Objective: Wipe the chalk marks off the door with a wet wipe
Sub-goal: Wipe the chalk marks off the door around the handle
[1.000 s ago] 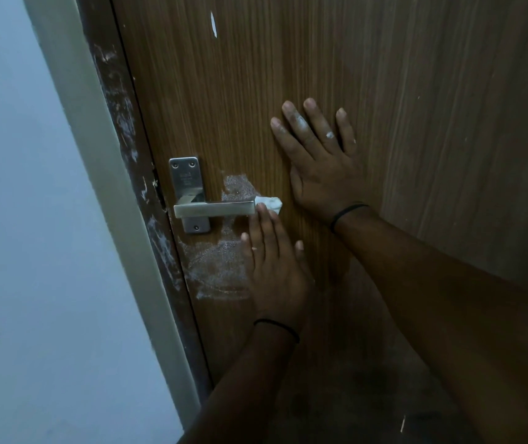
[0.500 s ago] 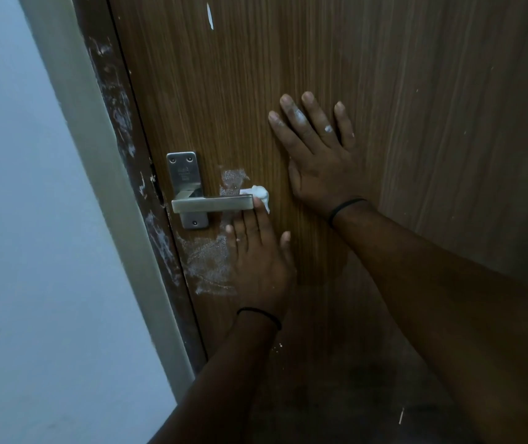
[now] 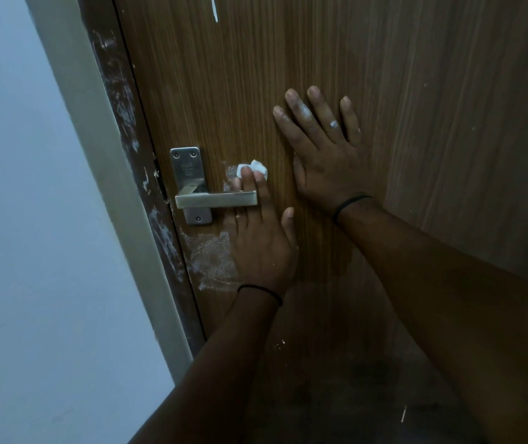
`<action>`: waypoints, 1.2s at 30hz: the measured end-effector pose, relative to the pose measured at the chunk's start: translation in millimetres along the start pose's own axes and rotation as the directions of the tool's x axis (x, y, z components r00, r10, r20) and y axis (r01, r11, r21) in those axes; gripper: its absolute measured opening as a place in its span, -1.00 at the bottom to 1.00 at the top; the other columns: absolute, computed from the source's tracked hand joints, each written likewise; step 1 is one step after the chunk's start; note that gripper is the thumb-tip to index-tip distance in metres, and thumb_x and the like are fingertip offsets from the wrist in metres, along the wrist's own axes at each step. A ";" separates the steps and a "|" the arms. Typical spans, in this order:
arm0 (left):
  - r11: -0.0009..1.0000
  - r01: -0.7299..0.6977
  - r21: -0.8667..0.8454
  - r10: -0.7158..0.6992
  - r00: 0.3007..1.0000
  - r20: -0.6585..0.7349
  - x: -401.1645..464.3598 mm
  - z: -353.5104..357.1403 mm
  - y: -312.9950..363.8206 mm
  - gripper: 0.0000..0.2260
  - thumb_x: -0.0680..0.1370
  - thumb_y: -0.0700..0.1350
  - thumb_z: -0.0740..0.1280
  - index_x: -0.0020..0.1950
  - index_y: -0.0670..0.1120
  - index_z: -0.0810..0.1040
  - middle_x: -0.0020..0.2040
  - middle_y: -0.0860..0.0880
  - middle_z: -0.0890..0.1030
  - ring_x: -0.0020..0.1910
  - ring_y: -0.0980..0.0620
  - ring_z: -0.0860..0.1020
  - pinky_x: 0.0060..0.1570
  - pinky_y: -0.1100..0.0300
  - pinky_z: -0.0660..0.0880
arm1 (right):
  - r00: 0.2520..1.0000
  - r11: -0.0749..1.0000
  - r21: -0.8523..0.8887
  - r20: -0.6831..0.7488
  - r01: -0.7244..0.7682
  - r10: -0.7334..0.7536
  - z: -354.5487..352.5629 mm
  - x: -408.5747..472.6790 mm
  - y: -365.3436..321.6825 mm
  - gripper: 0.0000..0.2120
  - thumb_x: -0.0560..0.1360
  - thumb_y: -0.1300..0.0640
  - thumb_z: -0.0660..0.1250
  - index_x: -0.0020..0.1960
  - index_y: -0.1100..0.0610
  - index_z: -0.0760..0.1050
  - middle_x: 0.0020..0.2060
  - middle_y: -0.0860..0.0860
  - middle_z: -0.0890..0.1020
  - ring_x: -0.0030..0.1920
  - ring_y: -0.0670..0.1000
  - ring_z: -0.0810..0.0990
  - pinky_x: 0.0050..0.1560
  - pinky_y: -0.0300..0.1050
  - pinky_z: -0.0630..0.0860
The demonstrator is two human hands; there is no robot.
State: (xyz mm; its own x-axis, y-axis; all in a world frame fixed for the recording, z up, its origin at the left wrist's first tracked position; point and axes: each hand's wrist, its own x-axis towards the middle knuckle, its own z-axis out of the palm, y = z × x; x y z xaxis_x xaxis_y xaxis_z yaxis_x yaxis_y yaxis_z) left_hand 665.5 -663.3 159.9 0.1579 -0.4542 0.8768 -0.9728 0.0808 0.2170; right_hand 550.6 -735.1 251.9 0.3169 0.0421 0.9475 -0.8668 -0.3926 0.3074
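A brown wooden door (image 3: 384, 75) fills the view. White chalk marks (image 3: 211, 257) are smeared below the handle, and a small patch (image 3: 230, 173) shows above it. My left hand (image 3: 261, 245) reaches up behind the metal lever handle (image 3: 216, 199); its straight fingers press a crumpled white wet wipe (image 3: 257, 167) flat against the door just above the lever. My right hand (image 3: 323, 149) lies flat on the door to the right, fingers spread, with chalk dust on them.
The dark door frame (image 3: 121, 100) at left carries white scuffs, edged by a pale trim (image 3: 89, 123) and a light wall (image 3: 15, 219). A short white streak (image 3: 214, 8) marks the door near the top.
My left hand slid the wipe up and leftward, from beside the lever's tip to above the lever. The chalk patch above the handle has shrunk. My right hand stayed flat.
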 end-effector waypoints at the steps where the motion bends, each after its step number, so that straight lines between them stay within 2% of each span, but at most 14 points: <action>1: 1.000 -0.010 0.005 0.010 1.000 -0.013 2.7 -0.3 -0.1 -0.40 0.67 0.07 0.07 0.59 -0.22 -0.01 0.61 -0.17 -0.02 0.59 -0.11 -0.10 0.55 -0.06 -0.06 | 1.000 1.000 -0.004 -0.001 -0.001 0.001 0.3 -0.4 0.8 -0.50 0.62 0.14 0.15 0.55 0.02 0.23 0.54 0.01 0.29 0.55 0.10 0.21 0.52 0.23 0.10; 6: 0.992 0.122 -0.033 -0.125 0.986 -0.108 11.0 -0.1 -14.3 -0.41 0.66 0.05 0.10 0.58 -0.24 0.02 0.60 -0.20 0.01 0.59 -0.12 -0.04 0.55 -0.05 -0.05 | 1.000 1.000 0.006 0.012 0.005 -0.005 -0.9 -1.0 1.6 -0.51 0.63 0.14 0.13 0.56 0.03 0.23 0.54 0.01 0.28 0.56 0.10 0.19 0.53 0.24 0.08; 11: 0.994 0.098 -0.044 -0.101 0.991 -0.086 12.8 -1.3 -10.3 -0.40 0.66 0.06 0.06 0.59 -0.23 0.00 0.60 -0.19 0.00 0.59 -0.11 -0.05 0.54 -0.10 0.00 | 1.000 1.000 0.012 0.018 -0.002 0.001 -0.8 -0.7 1.4 -0.50 0.63 0.13 0.12 0.56 0.03 0.22 0.54 0.02 0.27 0.56 0.10 0.18 0.53 0.24 0.07; 15: 0.991 0.134 -0.029 -0.137 0.983 -0.121 14.3 -0.5 -20.3 -0.45 0.67 0.00 0.04 0.59 -0.22 0.01 0.60 -0.18 0.02 0.59 -0.08 -0.03 0.54 -0.09 0.02 | 1.000 1.000 0.021 0.019 0.005 -0.006 -1.4 -0.6 1.7 -0.51 0.63 0.13 0.11 0.56 0.03 0.21 0.54 0.02 0.27 0.56 0.10 0.19 0.53 0.24 0.08; 20: 0.998 0.067 -0.019 -0.067 0.998 0.021 -29.3 6.9 -10.7 -0.48 0.67 0.03 0.01 0.58 -0.17 0.03 0.58 -0.15 0.04 0.57 -0.04 -0.05 0.54 -0.11 0.03 | 1.000 1.000 0.015 0.016 0.001 -0.001 -1.5 -1.3 1.2 -0.51 0.63 0.13 0.11 0.56 0.02 0.22 0.54 0.01 0.28 0.56 0.10 0.19 0.53 0.24 0.08; 24: 0.998 0.054 0.008 -0.054 0.998 -0.026 -7.2 2.2 -12.3 -0.44 0.67 0.05 0.02 0.60 -0.17 -0.03 0.61 -0.14 -0.04 0.59 -0.06 -0.08 0.55 -0.03 -0.06 | 1.000 1.000 0.022 0.001 0.001 -0.001 -0.2 -0.2 2.6 -0.50 0.62 0.14 0.14 0.55 0.02 0.23 0.54 0.01 0.28 0.55 0.09 0.20 0.52 0.24 0.10; 27: 0.990 0.137 0.026 -0.134 0.989 -0.068 -7.1 2.3 -26.7 -0.45 0.67 0.02 0.04 0.60 -0.18 -0.01 0.60 -0.16 0.01 0.59 -0.06 -0.04 0.55 -0.04 -0.04 | 1.000 1.000 0.017 0.001 0.000 0.000 -1.9 -0.6 0.9 -0.51 0.62 0.15 0.14 0.54 0.02 0.26 0.53 0.01 0.30 0.55 0.10 0.22 0.51 0.25 0.13; 29: 0.992 0.127 0.019 -0.127 0.992 0.004 -24.8 5.6 -25.8 -0.47 0.68 0.03 0.01 0.59 -0.17 0.01 0.60 -0.16 0.05 0.59 -0.08 -0.03 0.55 -0.08 -0.04 | 1.000 1.000 0.028 -0.003 0.003 -0.003 -2.0 -0.6 0.2 -0.51 0.61 0.17 0.15 0.54 0.03 0.28 0.52 0.01 0.31 0.54 0.10 0.23 0.51 0.25 0.13; 32: 0.999 0.031 0.015 -0.033 0.994 0.101 -46.8 12.0 -16.6 -0.44 0.68 0.08 -0.05 0.60 -0.12 -0.10 0.61 -0.12 -0.03 0.59 -0.03 -0.13 0.55 -0.03 -0.14 | 1.000 1.000 0.025 -0.021 0.000 0.001 -2.2 -0.3 0.5 -0.51 0.61 0.18 0.16 0.54 0.03 0.28 0.52 0.01 0.32 0.54 0.10 0.24 0.51 0.25 0.14; 34: 0.998 0.052 0.026 -0.054 0.996 0.074 -37.8 12.1 -17.1 -0.45 0.68 0.08 -0.04 0.60 -0.14 -0.05 0.60 -0.15 0.02 0.59 -0.06 -0.09 0.55 -0.02 -0.12 | 0.999 1.000 0.009 -0.032 0.004 -0.004 -2.2 0.2 1.1 -0.52 0.62 0.18 0.14 0.53 0.02 0.28 0.52 0.00 0.33 0.53 0.09 0.25 0.50 0.24 0.16; 36: 0.991 0.132 0.023 -0.133 0.991 0.010 -23.1 9.9 -20.4 -0.45 0.67 0.07 -0.01 0.58 -0.18 0.02 0.59 -0.19 0.07 0.58 -0.08 -0.04 0.55 -0.03 -0.10 | 0.999 1.000 0.009 -0.031 0.007 -0.007 -1.6 0.6 1.2 -0.52 0.62 0.18 0.11 0.53 0.02 0.29 0.52 0.00 0.33 0.53 0.09 0.25 0.50 0.25 0.17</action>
State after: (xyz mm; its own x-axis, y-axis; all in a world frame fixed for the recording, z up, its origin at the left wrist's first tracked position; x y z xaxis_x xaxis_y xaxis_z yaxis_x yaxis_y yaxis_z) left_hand 680.0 -663.3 130.9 0.2838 -0.4697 0.8360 -0.9470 -0.0003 0.3213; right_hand 549.1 -734.1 253.0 0.3110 0.0734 0.9476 -0.8611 -0.4002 0.3136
